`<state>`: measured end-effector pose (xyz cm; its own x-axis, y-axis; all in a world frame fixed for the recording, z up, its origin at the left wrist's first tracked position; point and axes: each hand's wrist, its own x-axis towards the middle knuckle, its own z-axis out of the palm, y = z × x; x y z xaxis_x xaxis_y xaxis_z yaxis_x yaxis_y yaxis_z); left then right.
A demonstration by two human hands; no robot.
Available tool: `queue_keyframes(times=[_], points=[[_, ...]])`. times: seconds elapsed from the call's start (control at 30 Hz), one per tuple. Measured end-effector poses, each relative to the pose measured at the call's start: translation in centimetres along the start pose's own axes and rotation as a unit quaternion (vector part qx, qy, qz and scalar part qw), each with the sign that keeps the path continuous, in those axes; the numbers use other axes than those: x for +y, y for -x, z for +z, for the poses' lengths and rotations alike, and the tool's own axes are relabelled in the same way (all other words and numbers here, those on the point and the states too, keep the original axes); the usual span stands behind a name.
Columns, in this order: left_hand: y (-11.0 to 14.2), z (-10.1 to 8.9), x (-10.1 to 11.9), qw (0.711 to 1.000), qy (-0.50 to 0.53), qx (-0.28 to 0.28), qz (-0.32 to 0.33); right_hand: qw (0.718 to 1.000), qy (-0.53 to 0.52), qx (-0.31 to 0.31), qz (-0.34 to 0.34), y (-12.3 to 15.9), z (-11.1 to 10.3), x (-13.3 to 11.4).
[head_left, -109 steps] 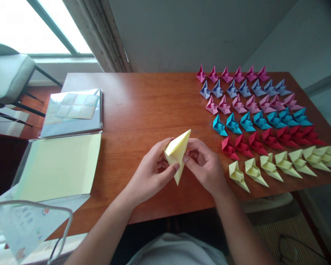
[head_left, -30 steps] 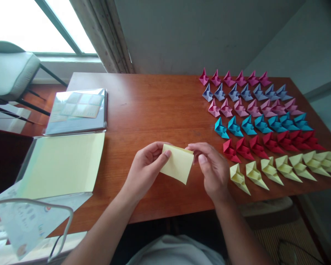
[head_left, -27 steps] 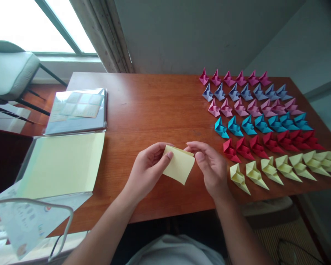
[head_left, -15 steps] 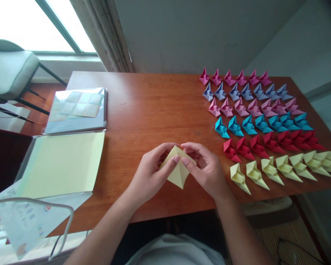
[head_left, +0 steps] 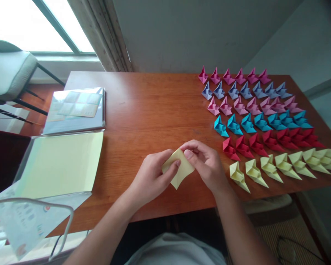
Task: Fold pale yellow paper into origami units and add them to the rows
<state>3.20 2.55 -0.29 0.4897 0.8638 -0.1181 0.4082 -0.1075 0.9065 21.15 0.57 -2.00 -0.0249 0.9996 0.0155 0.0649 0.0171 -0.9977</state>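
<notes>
A pale yellow folded paper piece (head_left: 179, 170) is pinched between both hands just above the wooden table (head_left: 154, 106), near its front edge. My left hand (head_left: 151, 176) grips its left side, thumb on top. My right hand (head_left: 206, 163) holds the upper right corner with thumb and fingertips. The paper shows a diamond shape pointing down towards me.
Rows of finished origami pieces fill the table's right: magenta (head_left: 231, 75), lavender (head_left: 242, 90), pink (head_left: 251, 106), cyan (head_left: 259, 122), red (head_left: 264, 141), pale yellow (head_left: 278, 165). A stack of yellow sheets (head_left: 60, 163) and a clear packet (head_left: 74, 110) lie left. A chair (head_left: 8, 73) stands far left.
The yellow paper went from a tall pointed shape to a flat square, then was pressed inward; now both hands squeeze it into a smaller diamond.
</notes>
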Motion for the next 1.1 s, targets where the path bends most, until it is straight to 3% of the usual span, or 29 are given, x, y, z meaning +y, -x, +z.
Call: queue_keyframes(times=[0.27, 0.43, 0.6, 0.77, 0.93, 1.03, 1.1], points=[[0.1, 0.1, 0.2, 0.999, 0.014, -0.044, 0.005, 1.0, 0.014, -0.012, -0.004, -0.3, 0.0, -0.2], [0.1, 0.0, 0.3, 0.997, 0.037, -0.064, -0.008, 0.999, 0.029, 0.012, -0.021, -0.3, 0.1, -0.3], [0.0, 0.0, 0.3, 0.996, 0.048, -0.064, -0.028, 0.999, -0.02, 0.005, 0.032, -0.1, 0.1, -0.2], [-0.1, -0.3, 0.2, 0.983, 0.158, 0.025, -0.091, 0.996, -0.075, 0.013, 0.055, 0.2, -0.2, 0.3], [-0.4, -0.5, -0.1, 0.915, 0.34, 0.159, -0.15, 0.996, -0.055, -0.055, 0.049, 0.4, 0.1, 0.1], [-0.7, -0.5, -0.2, 0.878, 0.408, 0.186, -0.165, 1.0, -0.002, -0.013, 0.014, 0.7, 0.9, 0.0], [-0.8, -0.6, -0.1, 0.861, 0.437, 0.194, -0.172, 0.997, 0.051, 0.034, -0.046, 0.9, 1.6, 0.0]])
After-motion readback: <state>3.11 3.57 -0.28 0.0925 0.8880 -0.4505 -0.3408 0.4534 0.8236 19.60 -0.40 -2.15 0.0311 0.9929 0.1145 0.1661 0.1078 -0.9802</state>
